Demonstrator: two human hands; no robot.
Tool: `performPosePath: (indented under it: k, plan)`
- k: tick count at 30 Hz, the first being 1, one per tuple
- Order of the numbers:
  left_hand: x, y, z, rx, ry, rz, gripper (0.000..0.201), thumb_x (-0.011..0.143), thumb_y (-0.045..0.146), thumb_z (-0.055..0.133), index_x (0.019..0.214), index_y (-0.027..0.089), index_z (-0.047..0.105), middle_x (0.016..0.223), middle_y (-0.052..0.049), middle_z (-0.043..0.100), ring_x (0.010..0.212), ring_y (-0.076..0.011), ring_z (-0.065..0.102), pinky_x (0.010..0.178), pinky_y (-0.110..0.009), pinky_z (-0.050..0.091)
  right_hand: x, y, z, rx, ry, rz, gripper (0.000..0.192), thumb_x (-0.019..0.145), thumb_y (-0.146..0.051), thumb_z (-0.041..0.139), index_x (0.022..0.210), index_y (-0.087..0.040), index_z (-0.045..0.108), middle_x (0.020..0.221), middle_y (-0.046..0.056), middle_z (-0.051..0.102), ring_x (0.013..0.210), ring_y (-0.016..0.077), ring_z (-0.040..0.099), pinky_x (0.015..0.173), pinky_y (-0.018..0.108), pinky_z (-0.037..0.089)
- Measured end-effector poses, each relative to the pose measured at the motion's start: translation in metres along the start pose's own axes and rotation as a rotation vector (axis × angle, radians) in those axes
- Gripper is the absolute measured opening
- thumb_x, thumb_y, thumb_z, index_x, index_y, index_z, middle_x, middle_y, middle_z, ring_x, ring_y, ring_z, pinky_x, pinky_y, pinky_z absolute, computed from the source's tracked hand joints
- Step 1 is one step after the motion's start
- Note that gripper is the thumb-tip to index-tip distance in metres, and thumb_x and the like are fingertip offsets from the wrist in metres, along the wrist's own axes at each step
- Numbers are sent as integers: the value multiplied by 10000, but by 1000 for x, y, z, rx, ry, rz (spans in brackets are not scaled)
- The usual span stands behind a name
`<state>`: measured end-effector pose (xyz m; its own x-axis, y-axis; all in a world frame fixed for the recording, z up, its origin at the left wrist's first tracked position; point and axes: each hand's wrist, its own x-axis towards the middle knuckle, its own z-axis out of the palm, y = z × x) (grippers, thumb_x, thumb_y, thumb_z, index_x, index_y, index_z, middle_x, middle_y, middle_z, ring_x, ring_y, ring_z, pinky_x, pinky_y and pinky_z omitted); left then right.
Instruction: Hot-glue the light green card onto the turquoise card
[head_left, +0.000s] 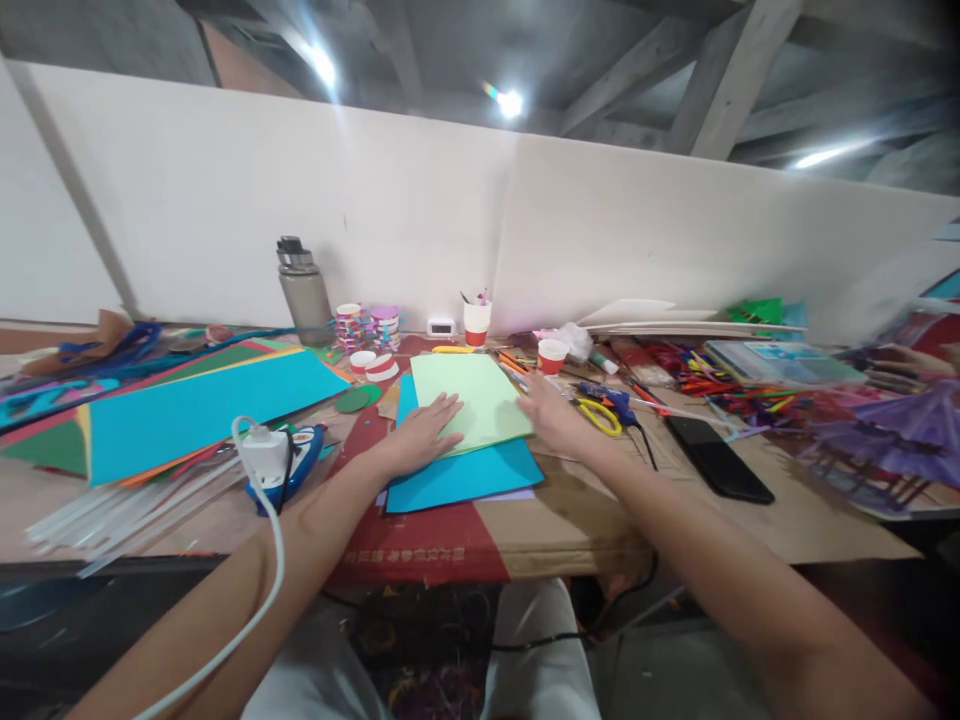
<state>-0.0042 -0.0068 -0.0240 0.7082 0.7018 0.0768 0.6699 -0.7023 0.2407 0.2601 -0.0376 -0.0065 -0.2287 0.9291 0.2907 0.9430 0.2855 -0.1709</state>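
head view, one entry. we list: light green sheet (474, 400) lying flat atop a blue sheet (463, 470) near the front of the tabletop (570, 520), stacked so the upper one has a smooth bed. our left hand (420, 435) lies open, palm down, fingers spread on the green sheet's left edge, seemingly pinning it. our right hand (551, 415) rests open at the sheet's right edge, gripping nothing. nearby: yellow-handled scissors (600, 415) just right of that hand, black phone (718, 458), red paper cup (553, 355), grey bottle (302, 290).
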Motion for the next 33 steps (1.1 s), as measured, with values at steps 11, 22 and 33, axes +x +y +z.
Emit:
performPosePath:
  k: [11,22,33]
  plan:
    - [-7,3,1,114,-131,-44,793,875,655,304,1483,153,225,1543,-139,141,1435,-264,78,1136,-443,97,-35,-20,20,37,-381,-72,820,899,-647,148,1486,-76,194,1543,175,108,1429,277,71,1133,502,118]
    - [2,5,-5,55,-12,-75,730,900,605,266,1451,127,302,1519,-129,266,1434,-266,94,1142,-438,97,-4,-58,8,118,-83,-31,794,928,-574,154,1459,14,205,1542,211,65,1431,280,-34,1141,480,81]
    - [-2,12,12,191,-63,-125,698,912,475,292,1497,118,161,1556,-121,84,1435,-267,71,1143,-442,99,30,-86,59,205,-206,-127,764,929,-582,148,1498,-73,116,1558,133,97,1438,240,20,1139,467,68]
